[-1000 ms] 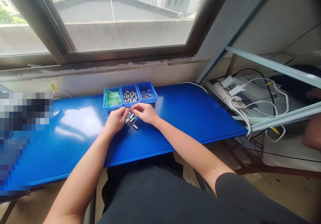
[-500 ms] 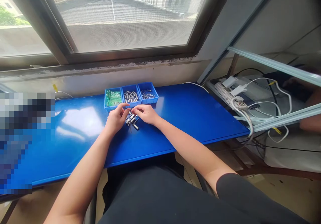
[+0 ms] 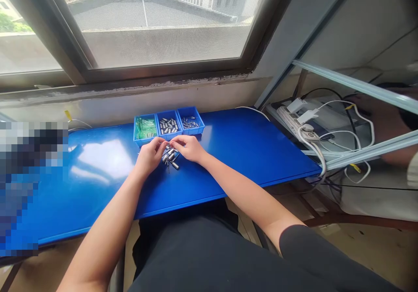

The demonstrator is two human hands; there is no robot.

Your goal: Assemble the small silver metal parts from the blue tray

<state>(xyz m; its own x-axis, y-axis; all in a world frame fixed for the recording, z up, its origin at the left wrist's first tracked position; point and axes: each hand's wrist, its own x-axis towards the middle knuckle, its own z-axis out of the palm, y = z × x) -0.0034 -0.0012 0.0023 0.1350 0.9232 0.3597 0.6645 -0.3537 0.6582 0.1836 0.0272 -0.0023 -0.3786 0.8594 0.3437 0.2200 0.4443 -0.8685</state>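
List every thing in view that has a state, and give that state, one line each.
Left hand: fingers curled, grip unclear.
Right hand: fingers curled, tips near the left hand's, grip unclear.
Loose parts: scattered on the table.
Left bin: open-topped, green contents.
Middle bin: open-topped, holding short cylinders.
Right bin: open-topped, holding thin pins.
Power strip: plugs fitted, power unclear.
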